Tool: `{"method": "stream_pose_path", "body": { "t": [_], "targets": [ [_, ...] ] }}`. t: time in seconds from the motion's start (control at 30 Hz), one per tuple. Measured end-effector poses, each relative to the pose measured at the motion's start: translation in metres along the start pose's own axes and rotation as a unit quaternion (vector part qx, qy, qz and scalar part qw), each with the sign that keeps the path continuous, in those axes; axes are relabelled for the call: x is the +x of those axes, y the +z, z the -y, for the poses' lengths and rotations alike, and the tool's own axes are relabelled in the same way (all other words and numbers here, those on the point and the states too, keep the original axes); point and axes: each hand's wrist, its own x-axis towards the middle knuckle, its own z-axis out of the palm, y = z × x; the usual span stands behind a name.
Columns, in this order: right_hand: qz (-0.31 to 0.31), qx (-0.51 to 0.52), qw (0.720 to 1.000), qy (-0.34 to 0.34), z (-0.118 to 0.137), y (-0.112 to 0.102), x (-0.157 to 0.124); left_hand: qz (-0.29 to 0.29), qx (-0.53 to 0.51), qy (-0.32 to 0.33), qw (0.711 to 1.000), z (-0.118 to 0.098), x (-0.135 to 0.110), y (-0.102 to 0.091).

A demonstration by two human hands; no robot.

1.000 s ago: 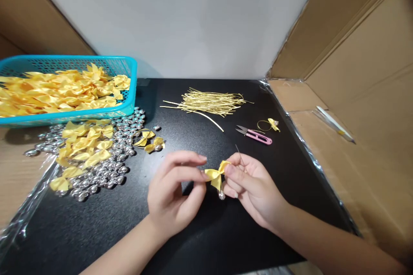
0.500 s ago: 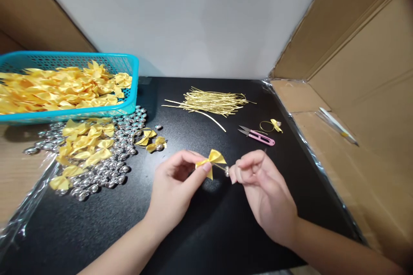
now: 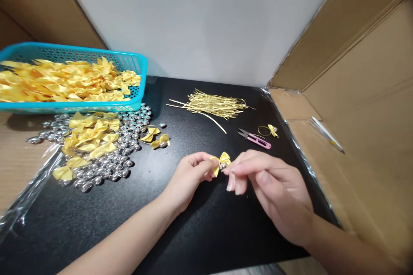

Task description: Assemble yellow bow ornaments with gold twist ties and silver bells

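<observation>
Between thumb and fingers, my left hand [image 3: 195, 174] pinches a yellow ribbon bow [image 3: 225, 157] by its left loop. A small silver bell [image 3: 222, 166] sits against the middle of the bow. The fingertips of my right hand [image 3: 274, 184] meet the bell from the right, other fingers curled and thumb bent inward. Any wire there is hidden by the fingers. Left of my hands, two yellow bows with bells [image 3: 159, 141] lie by a pile of silver bells [image 3: 112, 165]. Loose yellow bows [image 3: 92, 133] rest on that pile.
A blue basket [image 3: 143, 81] full of yellow bows stands at the back left. Gold wire ties [image 3: 216, 104] lie at the back middle, with pink thread snips [image 3: 260, 141] and a wired bow [image 3: 272, 130] to their right. A white pen-like tool [image 3: 327, 134] lies on cardboard.
The bell has moved left, from apart on the wire to against the bow. My right fingers have come closer to my left hand. The view has shifted slightly.
</observation>
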Motion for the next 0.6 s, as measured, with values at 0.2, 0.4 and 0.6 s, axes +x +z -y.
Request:
{"method": "stream_pose_path", "body": {
  "t": [0.2, 0.4, 0.6],
  "targets": [
    [-0.036, -0.033, 0.998, 0.044, 0.008, 0.007, 0.011, 0.031, -0.024, -0.006, 0.999, 0.002, 0.003, -0.003],
    [-0.080, -0.069, 0.993, 0.048, 0.009, 0.010, 0.018, 0.025, 0.028, 0.075, 0.996, 0.000, -0.005, 0.001],
    [-0.098, -0.031, 0.993, 0.050, 0.006, 0.008, 0.013, 0.038, 0.077, 0.147, 0.985, -0.001, -0.008, 0.000]
  ]
}}
